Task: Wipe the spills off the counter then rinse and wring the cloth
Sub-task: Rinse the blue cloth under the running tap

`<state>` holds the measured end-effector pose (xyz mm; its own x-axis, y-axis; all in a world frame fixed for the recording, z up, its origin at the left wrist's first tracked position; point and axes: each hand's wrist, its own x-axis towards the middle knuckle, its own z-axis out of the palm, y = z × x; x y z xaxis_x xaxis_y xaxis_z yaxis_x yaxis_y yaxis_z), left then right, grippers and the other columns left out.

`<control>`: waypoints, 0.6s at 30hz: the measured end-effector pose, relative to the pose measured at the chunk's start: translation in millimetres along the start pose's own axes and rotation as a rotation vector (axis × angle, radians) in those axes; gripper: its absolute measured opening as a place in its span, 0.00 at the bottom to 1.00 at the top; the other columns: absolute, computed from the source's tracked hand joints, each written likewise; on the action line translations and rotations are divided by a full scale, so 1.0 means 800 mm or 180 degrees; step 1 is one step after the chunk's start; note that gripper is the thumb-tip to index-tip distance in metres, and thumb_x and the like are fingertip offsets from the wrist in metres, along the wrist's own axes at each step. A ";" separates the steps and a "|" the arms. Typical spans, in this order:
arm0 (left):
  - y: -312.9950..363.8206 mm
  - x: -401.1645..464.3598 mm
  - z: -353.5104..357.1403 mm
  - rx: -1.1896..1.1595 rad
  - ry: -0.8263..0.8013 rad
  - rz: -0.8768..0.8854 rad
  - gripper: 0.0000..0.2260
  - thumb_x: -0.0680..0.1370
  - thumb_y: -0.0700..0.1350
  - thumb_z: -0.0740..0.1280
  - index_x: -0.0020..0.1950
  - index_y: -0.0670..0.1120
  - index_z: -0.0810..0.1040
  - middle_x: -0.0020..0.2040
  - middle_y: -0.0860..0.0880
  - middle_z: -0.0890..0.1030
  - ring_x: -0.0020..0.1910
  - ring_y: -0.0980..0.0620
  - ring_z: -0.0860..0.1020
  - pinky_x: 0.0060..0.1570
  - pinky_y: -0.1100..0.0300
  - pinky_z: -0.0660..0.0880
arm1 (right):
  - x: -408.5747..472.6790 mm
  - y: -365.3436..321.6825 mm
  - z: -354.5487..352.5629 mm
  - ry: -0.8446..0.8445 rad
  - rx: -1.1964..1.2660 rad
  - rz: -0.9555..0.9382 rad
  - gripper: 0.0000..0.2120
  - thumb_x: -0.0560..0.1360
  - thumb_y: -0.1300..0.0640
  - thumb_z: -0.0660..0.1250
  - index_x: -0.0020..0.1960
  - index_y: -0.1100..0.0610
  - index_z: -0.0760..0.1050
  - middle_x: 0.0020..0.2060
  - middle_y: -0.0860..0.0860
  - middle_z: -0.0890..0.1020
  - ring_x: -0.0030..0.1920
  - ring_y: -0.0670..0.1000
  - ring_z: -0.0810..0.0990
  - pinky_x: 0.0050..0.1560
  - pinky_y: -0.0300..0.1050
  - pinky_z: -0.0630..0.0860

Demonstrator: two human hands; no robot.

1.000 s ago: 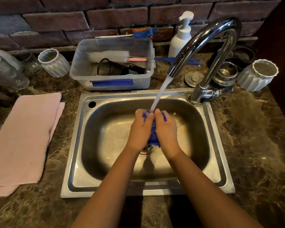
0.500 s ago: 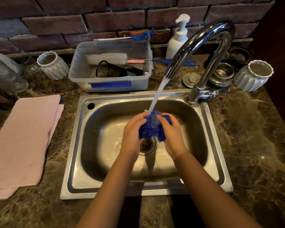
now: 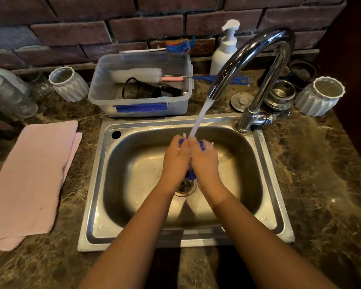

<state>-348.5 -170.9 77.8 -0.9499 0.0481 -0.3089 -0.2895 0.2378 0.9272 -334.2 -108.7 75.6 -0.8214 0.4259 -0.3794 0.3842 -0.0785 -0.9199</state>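
Note:
My left hand (image 3: pixel 176 158) and my right hand (image 3: pixel 204 159) are pressed together over the steel sink (image 3: pixel 96 184), squeezing a blue cloth (image 3: pixel 202 145) between them. Only small blue bits of the cloth show: at the fingertips and below the palms above the drain (image 3: pixel 184 187). A stream of water (image 3: pixel 201 113) runs from the curved chrome tap (image 3: pixel 256 51) and lands on my knuckles. Most of the cloth is hidden inside my hands.
A pink towel (image 3: pixel 29 180) lies on the dark marble counter (image 3: pixel 321 184) to the left. Behind the sink stand a clear plastic tub (image 3: pixel 140 109) with a bottle brush, a white soap dispenser (image 3: pixel 224 53), two white ribbed cups (image 3: pixel 69 84) (image 3: pixel 319 97) and a metal sink plug (image 3: pixel 242 101).
Half a second ago the cloth bulged out openly between my fingertips. My hands have now closed together around it under the stream, hiding most of it.

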 end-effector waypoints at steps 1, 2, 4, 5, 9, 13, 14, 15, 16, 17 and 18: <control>0.001 0.002 0.001 0.0028 -0.0056 -0.0246 0.08 0.81 0.48 0.56 0.51 0.46 0.72 0.42 0.47 0.76 0.39 0.54 0.76 0.38 0.64 0.73 | 0.000 0.001 -0.004 0.0000 -0.0108 -0.0013 0.11 0.77 0.48 0.61 0.46 0.55 0.75 0.40 0.53 0.80 0.40 0.48 0.79 0.41 0.40 0.76; 0.000 0.004 0.002 -0.0049 -0.0118 -0.0555 0.08 0.81 0.48 0.56 0.51 0.47 0.72 0.45 0.47 0.77 0.42 0.53 0.76 0.42 0.62 0.74 | -0.003 0.002 -0.008 -0.0025 -0.0161 -0.0047 0.09 0.78 0.49 0.60 0.44 0.53 0.73 0.40 0.52 0.79 0.40 0.48 0.79 0.41 0.39 0.76; -0.002 0.004 0.002 -0.0498 -0.0177 -0.1140 0.07 0.81 0.48 0.57 0.52 0.49 0.74 0.49 0.46 0.78 0.45 0.51 0.78 0.45 0.58 0.76 | -0.009 0.007 -0.015 -0.0098 -0.0120 -0.0136 0.05 0.78 0.51 0.60 0.45 0.50 0.71 0.42 0.49 0.78 0.42 0.48 0.79 0.46 0.43 0.79; -0.003 0.002 -0.001 -0.0808 -0.0111 -0.1290 0.08 0.81 0.48 0.58 0.53 0.48 0.75 0.50 0.45 0.79 0.46 0.50 0.78 0.44 0.57 0.77 | -0.012 0.010 -0.019 -0.0110 -0.0070 -0.0216 0.03 0.78 0.52 0.60 0.48 0.49 0.72 0.43 0.48 0.78 0.45 0.49 0.79 0.49 0.46 0.80; -0.009 -0.014 -0.015 -0.1659 0.0404 -0.0734 0.10 0.78 0.41 0.64 0.59 0.47 0.75 0.56 0.44 0.79 0.52 0.49 0.80 0.44 0.59 0.78 | -0.010 0.020 -0.031 -0.0120 0.0336 -0.0092 0.20 0.75 0.56 0.66 0.66 0.51 0.69 0.57 0.49 0.78 0.57 0.49 0.79 0.58 0.49 0.77; -0.012 -0.042 -0.013 -0.0994 0.0297 0.0260 0.17 0.76 0.34 0.61 0.60 0.51 0.76 0.58 0.49 0.79 0.56 0.52 0.78 0.49 0.60 0.78 | 0.001 0.009 -0.034 -0.0476 0.1190 0.0513 0.13 0.74 0.58 0.67 0.58 0.58 0.74 0.49 0.54 0.82 0.50 0.52 0.81 0.53 0.48 0.79; -0.013 -0.046 -0.009 -0.0694 0.0173 0.0450 0.18 0.77 0.35 0.60 0.61 0.52 0.75 0.59 0.50 0.78 0.57 0.53 0.77 0.52 0.59 0.78 | 0.003 0.007 -0.031 -0.0409 0.0981 0.0441 0.09 0.75 0.57 0.66 0.54 0.57 0.76 0.46 0.54 0.82 0.47 0.51 0.81 0.49 0.46 0.79; -0.015 -0.048 -0.004 -0.0351 0.0099 0.0626 0.17 0.77 0.37 0.60 0.62 0.54 0.73 0.61 0.51 0.75 0.59 0.54 0.75 0.56 0.60 0.76 | 0.004 0.006 -0.026 -0.0298 0.0605 0.0292 0.07 0.76 0.55 0.64 0.52 0.57 0.77 0.44 0.54 0.82 0.45 0.50 0.81 0.45 0.43 0.79; -0.017 -0.049 0.001 -0.0049 0.0088 0.0763 0.15 0.78 0.41 0.61 0.62 0.55 0.70 0.61 0.52 0.72 0.60 0.56 0.73 0.58 0.62 0.73 | 0.005 0.006 -0.020 -0.0233 0.0271 0.0143 0.09 0.77 0.53 0.63 0.52 0.57 0.77 0.44 0.53 0.82 0.44 0.50 0.81 0.43 0.40 0.78; -0.017 -0.048 0.006 0.0121 0.0170 0.0844 0.14 0.79 0.44 0.61 0.62 0.56 0.68 0.62 0.53 0.70 0.59 0.58 0.71 0.57 0.67 0.72 | 0.004 0.007 -0.015 -0.0205 0.0045 0.0020 0.11 0.78 0.51 0.62 0.53 0.57 0.77 0.43 0.53 0.82 0.44 0.50 0.81 0.41 0.38 0.77; -0.015 -0.045 0.009 0.0178 0.0296 0.0845 0.12 0.80 0.45 0.60 0.62 0.55 0.67 0.61 0.52 0.69 0.57 0.59 0.71 0.54 0.71 0.72 | 0.002 0.006 -0.011 -0.0203 -0.0085 -0.0078 0.11 0.78 0.50 0.60 0.52 0.56 0.77 0.42 0.51 0.82 0.44 0.49 0.81 0.41 0.37 0.76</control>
<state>-309.7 -168.5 76.1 -0.9991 0.0271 -0.0338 -0.0248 0.2820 0.9591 -329.9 -100.5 71.2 -0.8554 0.3692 -0.3632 0.3742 -0.0443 -0.9263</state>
